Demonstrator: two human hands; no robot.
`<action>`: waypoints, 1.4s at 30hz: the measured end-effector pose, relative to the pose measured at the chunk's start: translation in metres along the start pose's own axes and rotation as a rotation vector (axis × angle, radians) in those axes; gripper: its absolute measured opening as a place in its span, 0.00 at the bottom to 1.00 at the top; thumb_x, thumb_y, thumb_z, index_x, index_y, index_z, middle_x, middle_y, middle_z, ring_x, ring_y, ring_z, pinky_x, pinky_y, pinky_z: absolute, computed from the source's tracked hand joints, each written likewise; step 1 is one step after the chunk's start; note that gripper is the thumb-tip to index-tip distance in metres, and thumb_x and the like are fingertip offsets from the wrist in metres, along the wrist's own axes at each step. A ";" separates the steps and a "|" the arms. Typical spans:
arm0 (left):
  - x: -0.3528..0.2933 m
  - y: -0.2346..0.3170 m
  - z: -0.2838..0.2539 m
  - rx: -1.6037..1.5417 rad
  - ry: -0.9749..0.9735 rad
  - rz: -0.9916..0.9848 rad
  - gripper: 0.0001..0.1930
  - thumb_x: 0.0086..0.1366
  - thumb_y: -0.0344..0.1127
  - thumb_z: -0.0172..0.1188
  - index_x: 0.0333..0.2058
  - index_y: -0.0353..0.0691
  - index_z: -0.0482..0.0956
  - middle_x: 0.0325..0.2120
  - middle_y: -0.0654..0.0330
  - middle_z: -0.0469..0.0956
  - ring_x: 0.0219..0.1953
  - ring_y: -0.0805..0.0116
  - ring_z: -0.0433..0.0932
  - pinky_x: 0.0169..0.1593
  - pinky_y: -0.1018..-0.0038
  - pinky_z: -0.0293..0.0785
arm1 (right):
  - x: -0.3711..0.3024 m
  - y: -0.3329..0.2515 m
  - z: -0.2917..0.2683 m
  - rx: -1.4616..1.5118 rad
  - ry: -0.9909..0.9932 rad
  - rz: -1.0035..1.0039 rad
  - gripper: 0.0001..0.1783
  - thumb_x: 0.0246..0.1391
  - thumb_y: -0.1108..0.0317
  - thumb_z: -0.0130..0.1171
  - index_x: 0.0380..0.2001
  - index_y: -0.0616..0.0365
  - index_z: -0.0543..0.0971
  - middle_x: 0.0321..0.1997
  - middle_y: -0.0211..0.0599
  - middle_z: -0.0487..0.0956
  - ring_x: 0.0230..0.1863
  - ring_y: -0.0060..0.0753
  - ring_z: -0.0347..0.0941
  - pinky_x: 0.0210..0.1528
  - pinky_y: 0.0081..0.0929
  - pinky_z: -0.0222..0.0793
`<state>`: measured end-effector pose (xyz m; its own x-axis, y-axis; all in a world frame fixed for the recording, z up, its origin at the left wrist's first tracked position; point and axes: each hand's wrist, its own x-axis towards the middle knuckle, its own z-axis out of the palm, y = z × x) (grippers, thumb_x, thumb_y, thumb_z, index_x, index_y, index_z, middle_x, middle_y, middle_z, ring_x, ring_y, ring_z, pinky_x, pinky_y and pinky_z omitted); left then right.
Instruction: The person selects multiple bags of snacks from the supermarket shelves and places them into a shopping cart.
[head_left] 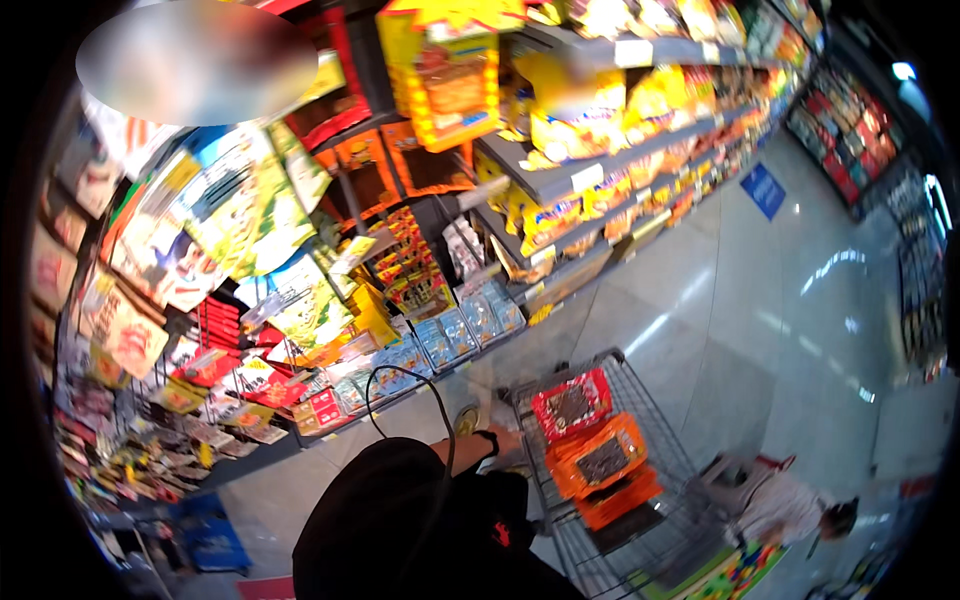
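Observation:
My left hand (509, 440), with a dark band on the wrist, reaches out from a black sleeve to the near side of a wire shopping cart (660, 408). It is at the cart's edge, but its fingers are too blurred to make out. Inside the cart lie a red package with a dark window (572, 403) and an orange package with a dark window (604, 462). Another orange package (620, 503) is partly underneath. A flat, colourful item (745, 575) shows at the cart's lower end. My right hand is out of view.
Shelves of yellow packages (580, 110) run along the far side of the aisle. Hanging packets (240, 200) and a low row of pale blue packs (440, 338) stand to the left. A person in light clothing (785, 505) is beyond the cart. A blue floor sign (763, 191) lies farther off.

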<state>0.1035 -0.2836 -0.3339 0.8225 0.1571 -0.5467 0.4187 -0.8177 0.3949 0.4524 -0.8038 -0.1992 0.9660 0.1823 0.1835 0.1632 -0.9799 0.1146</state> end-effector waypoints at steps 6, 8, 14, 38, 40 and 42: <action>0.010 0.030 -0.025 0.135 -0.131 -0.147 0.33 0.64 0.27 0.48 0.66 0.62 0.54 0.69 0.67 0.44 0.31 0.62 0.77 0.27 0.66 0.70 | 0.014 -0.067 -0.004 0.059 -0.012 -0.101 0.30 0.54 0.52 0.58 0.54 0.60 0.68 0.43 0.52 0.77 0.43 0.56 0.74 0.43 0.51 0.70; 0.005 0.037 0.027 0.020 0.060 -0.209 0.30 0.67 0.28 0.41 0.65 0.65 0.54 0.67 0.64 0.53 0.32 0.63 0.78 0.27 0.64 0.71 | 0.011 -0.080 -0.001 0.075 -0.023 -0.185 0.29 0.54 0.52 0.58 0.54 0.60 0.69 0.43 0.52 0.77 0.43 0.56 0.74 0.42 0.51 0.70; -0.010 0.062 0.019 0.100 0.240 -0.320 0.31 0.60 0.28 0.51 0.62 0.62 0.63 0.62 0.60 0.62 0.28 0.60 0.77 0.26 0.65 0.72 | -0.007 -0.094 -0.009 0.138 -0.053 -0.168 0.28 0.54 0.53 0.59 0.52 0.62 0.70 0.41 0.52 0.78 0.41 0.56 0.75 0.41 0.50 0.71; -0.268 0.080 0.093 -0.645 0.165 -0.177 0.21 0.57 0.38 0.51 0.51 0.45 0.74 0.43 0.49 0.78 0.47 0.50 0.76 0.49 0.61 0.73 | -0.204 0.121 -0.022 0.195 -0.110 0.449 0.25 0.53 0.54 0.60 0.44 0.68 0.75 0.35 0.54 0.79 0.36 0.54 0.77 0.38 0.47 0.73; -0.295 0.064 0.120 -0.651 0.293 -0.207 0.18 0.57 0.38 0.53 0.46 0.43 0.77 0.37 0.50 0.80 0.42 0.51 0.78 0.47 0.62 0.74 | -0.210 0.116 -0.015 0.239 -0.143 0.468 0.25 0.53 0.55 0.60 0.43 0.69 0.76 0.34 0.54 0.79 0.36 0.54 0.77 0.38 0.47 0.73; -0.309 0.055 0.131 -0.767 0.438 -0.217 0.17 0.58 0.37 0.53 0.45 0.42 0.77 0.37 0.50 0.80 0.42 0.53 0.79 0.46 0.65 0.74 | -0.210 0.119 -0.008 0.280 -0.157 0.506 0.25 0.53 0.55 0.60 0.42 0.69 0.76 0.34 0.54 0.79 0.35 0.54 0.77 0.37 0.46 0.73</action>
<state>-0.1785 -0.4501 -0.2401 0.7029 0.5892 -0.3985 0.5938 -0.1776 0.7848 0.2674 -0.9581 -0.2161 0.9522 -0.3055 -0.0005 -0.2985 -0.9299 -0.2150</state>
